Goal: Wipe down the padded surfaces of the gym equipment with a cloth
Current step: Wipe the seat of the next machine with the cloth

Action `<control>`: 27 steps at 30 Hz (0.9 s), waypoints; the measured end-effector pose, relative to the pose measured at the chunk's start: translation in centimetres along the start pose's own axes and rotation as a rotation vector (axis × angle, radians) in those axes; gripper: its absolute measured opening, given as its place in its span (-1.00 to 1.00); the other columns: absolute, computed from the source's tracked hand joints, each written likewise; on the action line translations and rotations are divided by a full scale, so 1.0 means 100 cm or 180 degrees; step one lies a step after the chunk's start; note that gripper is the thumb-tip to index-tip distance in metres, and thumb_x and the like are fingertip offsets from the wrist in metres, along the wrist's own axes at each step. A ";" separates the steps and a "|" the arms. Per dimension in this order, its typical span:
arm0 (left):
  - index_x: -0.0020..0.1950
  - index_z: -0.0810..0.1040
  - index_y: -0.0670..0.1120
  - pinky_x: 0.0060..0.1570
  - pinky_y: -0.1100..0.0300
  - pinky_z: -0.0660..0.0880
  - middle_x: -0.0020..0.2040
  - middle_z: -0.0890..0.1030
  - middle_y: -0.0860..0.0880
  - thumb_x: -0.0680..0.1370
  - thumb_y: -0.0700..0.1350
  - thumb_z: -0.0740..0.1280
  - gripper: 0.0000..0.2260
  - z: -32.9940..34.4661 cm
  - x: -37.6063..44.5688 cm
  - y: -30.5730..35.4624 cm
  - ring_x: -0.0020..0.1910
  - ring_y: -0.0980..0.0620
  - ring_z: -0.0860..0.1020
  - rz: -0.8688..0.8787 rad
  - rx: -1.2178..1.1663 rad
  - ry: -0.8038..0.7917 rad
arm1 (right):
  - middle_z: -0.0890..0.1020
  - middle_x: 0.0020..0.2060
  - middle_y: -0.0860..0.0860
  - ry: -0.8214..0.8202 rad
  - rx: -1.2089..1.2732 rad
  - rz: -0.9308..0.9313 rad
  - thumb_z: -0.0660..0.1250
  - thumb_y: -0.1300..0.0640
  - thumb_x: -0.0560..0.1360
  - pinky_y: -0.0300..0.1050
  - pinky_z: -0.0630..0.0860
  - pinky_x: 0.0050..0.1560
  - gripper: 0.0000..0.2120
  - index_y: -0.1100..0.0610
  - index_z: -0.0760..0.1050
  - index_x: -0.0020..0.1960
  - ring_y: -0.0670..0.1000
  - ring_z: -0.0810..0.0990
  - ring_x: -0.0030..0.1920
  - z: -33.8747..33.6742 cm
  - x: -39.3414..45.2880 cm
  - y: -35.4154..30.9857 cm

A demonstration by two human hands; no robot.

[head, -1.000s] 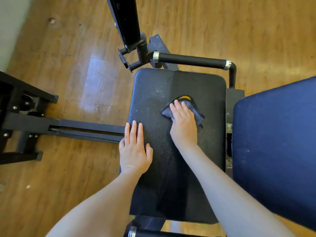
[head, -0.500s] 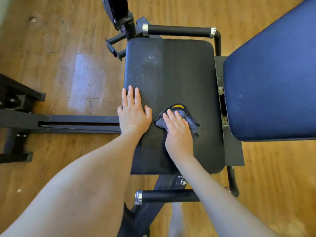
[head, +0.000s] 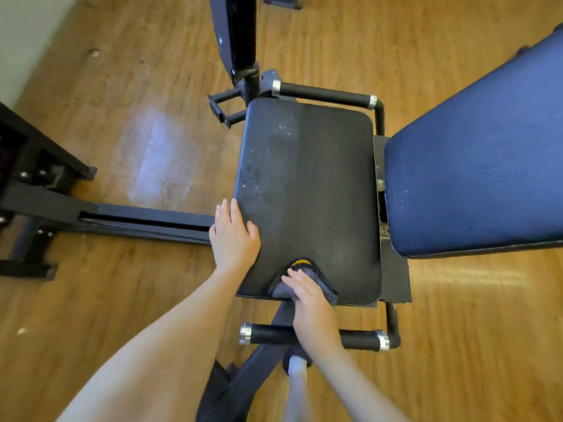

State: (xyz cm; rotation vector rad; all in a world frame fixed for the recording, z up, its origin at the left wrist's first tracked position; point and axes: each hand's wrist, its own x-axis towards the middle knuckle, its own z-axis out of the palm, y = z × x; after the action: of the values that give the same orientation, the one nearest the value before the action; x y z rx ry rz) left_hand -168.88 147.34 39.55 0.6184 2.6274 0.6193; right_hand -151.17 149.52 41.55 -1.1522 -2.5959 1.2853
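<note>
Grey cloth [head: 304,286] w/ a yellow patch at its far end lies on the near edge of the black seat pad [head: 307,190], a bit L of the pad's centre line; its near corner hangs just over the pad's front edge. Right hand [head: 310,306] lies flat on top of the cloth, fingers [head: 294,277] straight & together, pressing it onto the pad, not curled round it; wrist & forearm cross over the near grip bar [head: 316,335]. Left hand [head: 233,236] rests palm-down on the pad's L edge, fingers straight & slightly spread, holding nothing; thumb on the pad top, outer fingers over the edge. Pad surface: L strip looks dusty/speckled, R part darker & more even. Just R of the seat pad, across a narrow gap w/ metal frame showing, sits the blue back pad [head: 478,166], tilted up to the R. Far grip bar [head: 323,94] w/ chrome end caps runs along the pad's far edge; black upright post [head: 240,32] rises beyond it. Black machine frame rail [head: 128,219] runs off to the L over the wood floor [head: 137,86]; pale wall strip top L. Below the near bar a foot in a dark shoe [head: 297,359] w/ white sock, partly hidden.
</note>
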 end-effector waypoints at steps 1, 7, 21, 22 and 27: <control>0.54 0.07 -0.13 0.39 -0.04 0.13 0.54 0.14 -0.11 0.62 -0.08 0.12 -0.49 0.002 -0.010 -0.005 0.52 -0.07 0.07 -0.0070 -0.0015 -0.0017 | 0.30 0.28 -0.21 0.0141 0.0165 0.0129 0.08 0.38 0.56 -0.44 0.05 0.35 -0.60 0.12 0.43 0.32 -0.18 0.24 0.37 -0.009 0.007 -0.007; 0.55 0.06 -0.10 0.35 0.02 0.24 0.49 0.27 -0.07 0.60 -0.02 0.14 -0.45 0.011 -0.017 -0.012 0.45 -0.03 0.24 -0.0247 0.0050 0.0050 | 0.51 0.24 0.02 0.1008 0.0826 0.0657 0.09 0.33 0.58 -0.50 0.20 0.10 -0.67 0.17 0.45 0.29 -0.05 0.43 0.24 -0.067 0.131 -0.035; 0.56 -0.15 0.04 0.30 0.20 0.29 0.50 0.15 0.04 0.61 0.07 0.09 -0.40 0.008 -0.016 -0.009 0.35 0.08 0.27 -0.0612 0.0021 -0.0248 | 0.33 0.42 0.09 0.0245 -0.1500 -0.0689 0.14 0.22 0.58 0.03 0.09 0.45 -0.60 0.17 0.32 0.41 0.13 0.22 0.44 -0.095 0.372 -0.040; 0.55 -0.16 0.05 0.29 0.21 0.29 0.50 0.15 0.04 0.61 0.07 0.09 -0.40 0.009 -0.016 -0.010 0.35 0.09 0.27 -0.0621 0.0022 -0.0246 | 0.31 0.43 0.08 0.0292 -0.1546 -0.0691 0.13 0.23 0.57 0.05 0.08 0.46 -0.59 0.17 0.30 0.42 0.13 0.20 0.45 -0.091 0.367 -0.038; 0.55 -0.16 0.04 0.27 0.26 0.29 0.51 0.14 0.05 0.62 0.07 0.07 -0.41 0.010 -0.016 -0.009 0.35 0.09 0.27 -0.0608 0.0052 -0.0247 | 0.34 0.41 0.10 0.0255 -0.1454 -0.0922 0.17 0.30 0.54 0.03 0.11 0.42 -0.57 0.21 0.31 0.41 0.15 0.22 0.44 -0.074 0.319 -0.027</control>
State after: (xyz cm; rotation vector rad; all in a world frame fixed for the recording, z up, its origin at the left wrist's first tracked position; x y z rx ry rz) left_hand -167.39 146.19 38.72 0.3817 2.5814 0.5062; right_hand -173.58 173.46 39.26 -0.7933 -2.9378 0.5982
